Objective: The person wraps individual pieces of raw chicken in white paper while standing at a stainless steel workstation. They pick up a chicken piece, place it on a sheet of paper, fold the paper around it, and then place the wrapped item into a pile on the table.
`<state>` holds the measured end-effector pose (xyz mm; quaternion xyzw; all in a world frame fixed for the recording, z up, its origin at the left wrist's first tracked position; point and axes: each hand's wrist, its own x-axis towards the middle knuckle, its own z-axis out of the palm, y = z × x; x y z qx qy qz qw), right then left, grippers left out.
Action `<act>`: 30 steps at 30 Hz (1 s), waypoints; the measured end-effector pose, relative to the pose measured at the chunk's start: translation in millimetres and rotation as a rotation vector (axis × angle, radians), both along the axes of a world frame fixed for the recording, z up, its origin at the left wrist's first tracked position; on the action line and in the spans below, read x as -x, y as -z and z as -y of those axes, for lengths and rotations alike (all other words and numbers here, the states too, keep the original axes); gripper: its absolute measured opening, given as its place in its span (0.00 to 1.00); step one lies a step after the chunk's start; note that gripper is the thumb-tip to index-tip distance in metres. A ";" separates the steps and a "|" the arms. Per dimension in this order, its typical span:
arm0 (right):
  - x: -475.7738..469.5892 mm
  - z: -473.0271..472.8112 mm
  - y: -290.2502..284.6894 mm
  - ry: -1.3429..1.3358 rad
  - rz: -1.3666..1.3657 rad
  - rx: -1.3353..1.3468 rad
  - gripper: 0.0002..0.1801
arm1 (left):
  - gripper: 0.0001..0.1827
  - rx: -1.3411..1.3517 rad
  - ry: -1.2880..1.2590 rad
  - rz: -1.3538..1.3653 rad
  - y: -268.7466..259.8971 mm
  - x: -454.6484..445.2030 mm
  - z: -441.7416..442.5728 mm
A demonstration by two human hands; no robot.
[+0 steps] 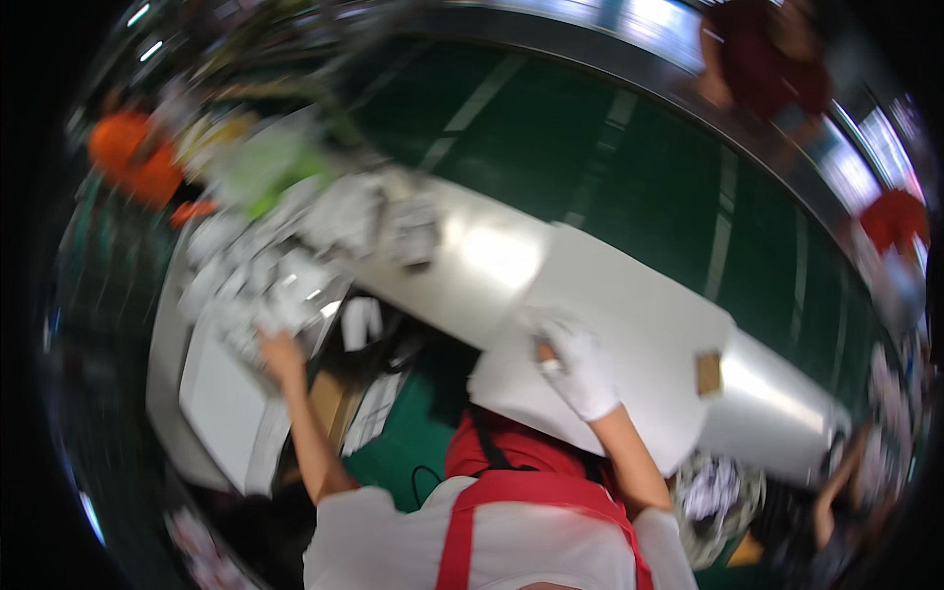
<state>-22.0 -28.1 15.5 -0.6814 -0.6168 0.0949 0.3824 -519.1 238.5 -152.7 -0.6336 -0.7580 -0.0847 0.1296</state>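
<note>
My left hand (280,357) is bare and stretched out to the left. It is at the near edge of a heap of white pieces (254,276), some apparently in clear plastic; blur hides whether its fingers hold one. In a white glove with a bare digit showing, my right hand (579,365) is over a large white sheet (634,295). The sheet lies across a shiny metal worktop (501,247). Nothing plainly shows in the right hand, but its fingertips are smeared by motion.
A stack of white board (225,398) stands below the heap. On the sheet's right side sits a small brown block (708,373). A green conveyor belt (553,140) runs beyond the worktop. A bag of white scraps (712,490) is at lower right. Other people (767,63) are around.
</note>
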 end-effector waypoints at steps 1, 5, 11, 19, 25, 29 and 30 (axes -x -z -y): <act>-7.6 11.7 -5.5 0.074 0.024 0.035 0.19 | 0.34 -0.060 -0.102 0.134 -7.7 -10.5 -3.8; -54.0 71.4 -19.5 0.411 0.114 0.000 0.19 | 0.34 -0.520 0.114 -0.084 -70.4 -76.9 3.2; -109.8 174.3 -14.9 1.127 0.312 0.298 0.25 | 0.19 -0.105 1.261 0.749 -187.3 -350.6 139.6; -116.4 178.2 11.7 1.152 0.099 0.099 0.22 | 0.10 0.403 2.442 0.377 -140.0 -545.1 261.4; -129.1 190.4 7.1 0.961 -0.192 0.179 0.12 | 0.12 0.455 2.344 0.479 -125.2 -550.8 260.5; -117.3 182.2 11.2 0.845 -0.114 0.345 0.11 | 0.19 0.482 2.283 0.520 -129.3 -550.1 259.6; -113.2 183.5 8.1 0.787 -0.127 0.370 0.11 | 0.17 0.471 2.291 0.517 -128.3 -551.7 261.6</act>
